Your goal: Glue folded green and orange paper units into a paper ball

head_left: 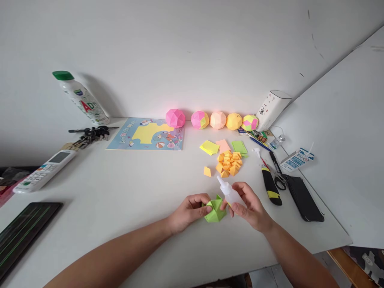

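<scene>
My left hand (192,211) pinches the left side of a green folded-paper piece (216,213), a partly rounded shape with raised points. My right hand (250,208) is wrapped round a white translucent squeeze bottle (231,194), its narrow nozzle pointing up and left. A finger of that hand reaches to the right edge of the green piece. Beyond the hands lies a pile of small orange folded pieces (229,163), with one orange piece (207,171) apart at its left. Yellow (209,147), peach (223,145) and green (239,147) paper sheets lie behind the pile.
Several paper balls (218,120) line the wall. A printed card (147,134), keys (93,134), a bottle (81,98) and a remote-like device (45,172) are left. Right are a cutter (271,186), scissors (280,183), a black pouch (304,198) and a carton (297,160).
</scene>
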A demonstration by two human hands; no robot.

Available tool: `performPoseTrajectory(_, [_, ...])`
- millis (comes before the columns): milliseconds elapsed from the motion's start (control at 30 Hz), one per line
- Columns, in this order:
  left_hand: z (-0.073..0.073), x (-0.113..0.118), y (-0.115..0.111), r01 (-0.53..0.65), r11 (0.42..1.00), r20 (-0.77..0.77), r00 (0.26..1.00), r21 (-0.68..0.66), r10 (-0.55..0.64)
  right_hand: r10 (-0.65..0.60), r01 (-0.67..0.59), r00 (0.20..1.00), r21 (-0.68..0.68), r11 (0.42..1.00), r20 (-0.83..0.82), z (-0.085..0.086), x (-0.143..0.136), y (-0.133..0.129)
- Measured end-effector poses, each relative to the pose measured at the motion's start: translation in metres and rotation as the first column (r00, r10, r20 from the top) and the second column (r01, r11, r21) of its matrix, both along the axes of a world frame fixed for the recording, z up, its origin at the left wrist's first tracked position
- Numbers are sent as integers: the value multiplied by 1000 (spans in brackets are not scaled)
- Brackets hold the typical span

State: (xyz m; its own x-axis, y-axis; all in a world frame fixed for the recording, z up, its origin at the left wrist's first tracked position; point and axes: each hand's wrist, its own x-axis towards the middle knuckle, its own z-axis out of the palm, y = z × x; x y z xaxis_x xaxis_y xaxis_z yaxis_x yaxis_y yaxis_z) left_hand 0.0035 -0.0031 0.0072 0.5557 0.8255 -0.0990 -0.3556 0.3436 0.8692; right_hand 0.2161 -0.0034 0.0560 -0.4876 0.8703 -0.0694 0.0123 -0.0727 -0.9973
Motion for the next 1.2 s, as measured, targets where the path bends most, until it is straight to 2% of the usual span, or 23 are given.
performPoseTrajectory(433, [-7,0,-1,-34,998,-3,999,50,34,-49,37,990,93,995,132,1,-4,-6])
performPoseTrajectory(500, [-5,0,-1,-46,998,-11,999,43,47,-88,70,986,126,990,145,1,-4,-4])
performPoseTrajectory(633, [1,0,1,-57,998,-43,998,-25,56,-173,130,967,221,967,188,4,1,0])
performPoseTrajectory(800, [1,-1,2,-70,984,-31,997,-165,66,-206,168,960,197,966,192,7,11,3])
performPoseTrajectory(967, [0,-2,3,-71,976,-7,997,-204,71,-321,212,922,411,887,218,13,14,3])
performPoseTrajectory(1067, [1,-3,4,-55,978,16,998,-200,60,-397,258,895,490,833,204,15,14,1])
performPoseTrajectory(1200, [0,-2,3,-21,966,70,997,-258,40,-364,222,911,512,830,196,15,14,-3])
